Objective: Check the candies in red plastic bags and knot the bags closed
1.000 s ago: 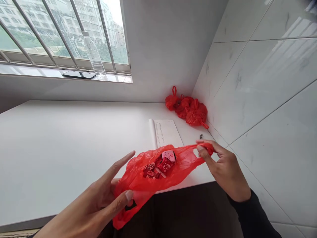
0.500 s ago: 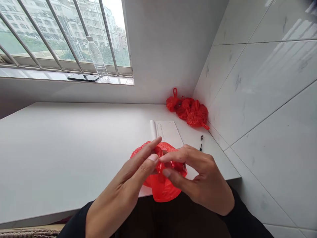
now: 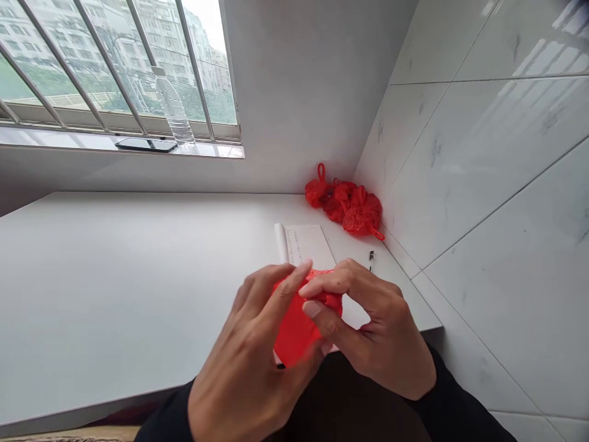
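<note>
A red plastic bag hangs between my hands, over the table's front edge. My right hand pinches a bunched part of it between thumb and fingertips. My left hand is spread around the bag's left side, thumb low and fingers reaching up across it, partly hiding it. Its fingers are apart and slightly blurred. Just beyond the bag lies an open notepad with rows of small marks, its near part covered by my hands.
Several knotted red plastic bags sit in the far right corner of the white table. A black pen lies near the tiled wall. On the windowsill are a clear bottle and a dark phone.
My left hand has turned and spread, its thumb dropping below the bag. The bag looks more gathered now. My right hand keeps its pinch, and the view has shifted slightly.
</note>
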The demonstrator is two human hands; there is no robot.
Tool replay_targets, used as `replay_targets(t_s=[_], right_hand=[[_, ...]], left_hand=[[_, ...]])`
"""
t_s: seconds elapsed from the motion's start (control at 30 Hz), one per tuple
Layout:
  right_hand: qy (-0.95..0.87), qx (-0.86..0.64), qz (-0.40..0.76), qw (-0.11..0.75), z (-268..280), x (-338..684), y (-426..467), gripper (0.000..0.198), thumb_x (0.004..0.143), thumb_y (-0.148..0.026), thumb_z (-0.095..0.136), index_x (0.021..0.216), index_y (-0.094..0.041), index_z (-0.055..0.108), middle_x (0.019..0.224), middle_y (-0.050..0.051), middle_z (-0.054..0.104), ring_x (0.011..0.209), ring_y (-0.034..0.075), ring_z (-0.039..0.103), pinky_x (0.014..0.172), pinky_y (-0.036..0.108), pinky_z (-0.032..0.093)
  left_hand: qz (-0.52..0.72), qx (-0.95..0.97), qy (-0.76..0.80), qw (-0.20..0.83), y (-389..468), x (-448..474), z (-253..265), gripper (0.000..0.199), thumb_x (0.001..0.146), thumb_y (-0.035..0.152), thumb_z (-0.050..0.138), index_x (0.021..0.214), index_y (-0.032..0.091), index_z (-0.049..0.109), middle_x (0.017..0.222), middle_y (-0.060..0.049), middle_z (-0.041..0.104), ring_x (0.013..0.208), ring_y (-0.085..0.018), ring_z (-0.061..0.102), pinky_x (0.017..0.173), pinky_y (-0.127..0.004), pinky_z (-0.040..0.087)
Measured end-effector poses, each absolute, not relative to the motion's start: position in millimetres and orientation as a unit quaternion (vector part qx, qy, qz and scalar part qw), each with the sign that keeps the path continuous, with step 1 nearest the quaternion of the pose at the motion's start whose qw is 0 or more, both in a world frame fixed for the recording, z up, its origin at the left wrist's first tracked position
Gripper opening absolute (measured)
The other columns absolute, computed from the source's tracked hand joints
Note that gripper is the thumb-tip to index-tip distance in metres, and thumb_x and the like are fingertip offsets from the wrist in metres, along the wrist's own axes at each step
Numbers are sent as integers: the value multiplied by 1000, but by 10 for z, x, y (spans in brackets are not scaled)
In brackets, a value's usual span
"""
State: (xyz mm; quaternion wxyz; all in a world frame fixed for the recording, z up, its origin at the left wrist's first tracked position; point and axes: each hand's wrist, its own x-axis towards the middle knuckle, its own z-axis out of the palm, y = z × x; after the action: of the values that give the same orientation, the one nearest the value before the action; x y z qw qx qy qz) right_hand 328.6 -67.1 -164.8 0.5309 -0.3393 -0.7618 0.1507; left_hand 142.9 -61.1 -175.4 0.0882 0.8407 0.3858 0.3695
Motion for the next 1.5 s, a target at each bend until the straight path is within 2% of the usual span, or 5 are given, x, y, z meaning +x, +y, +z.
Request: replay_targets(t_s=[0.23,0.37,0.63,0.83,1.5], right_hand=[[-718,-401,147,549,-1647,3407,-714,34,92,-15,61,122,-30,61,89,-5,61,68,9,54,68,24,50],[-760,-336,103,547,-1614,3402,-703,37,87,-6,53,119,-25,59,99,-3,64,62,8,49,58,24,46],[-815,-267,-36,513,-1470,3249,-630,20,88,-11,59,107,-17,63,82,-1,68,69,14,52,65,30,49],[-781,-368,46,503,-1525,3411,-578,38,96,-19,60,134,-18,58,127,5,60,118,19,52,102,33,44],[-715,-367,322,501,-1821,3415,-562,15,89,-25,68,75,-21,61,91,-1,64,92,15,61,88,32,47]], left_hand=[[471,635,431,436,-385,1411,-1606,32,99,45,48,81,22,62,85,-2,67,94,-18,64,90,-31,49],[433,590,403,549,-408,1474,-1518,31,97,50,46,84,23,54,52,6,40,49,-12,44,55,-26,45],[285,815,360,354,-542,1677,-1641,13,88,27,49,77,20,52,70,1,55,62,-13,49,54,-26,38],[307,736,361,483,-437,1632,-1584,42,99,49,43,69,19,44,61,5,37,53,-8,30,48,-24,26],[384,497,342,699,-308,1430,-1683,24,95,41,59,100,20,71,93,-5,69,83,-16,64,76,-25,54]])
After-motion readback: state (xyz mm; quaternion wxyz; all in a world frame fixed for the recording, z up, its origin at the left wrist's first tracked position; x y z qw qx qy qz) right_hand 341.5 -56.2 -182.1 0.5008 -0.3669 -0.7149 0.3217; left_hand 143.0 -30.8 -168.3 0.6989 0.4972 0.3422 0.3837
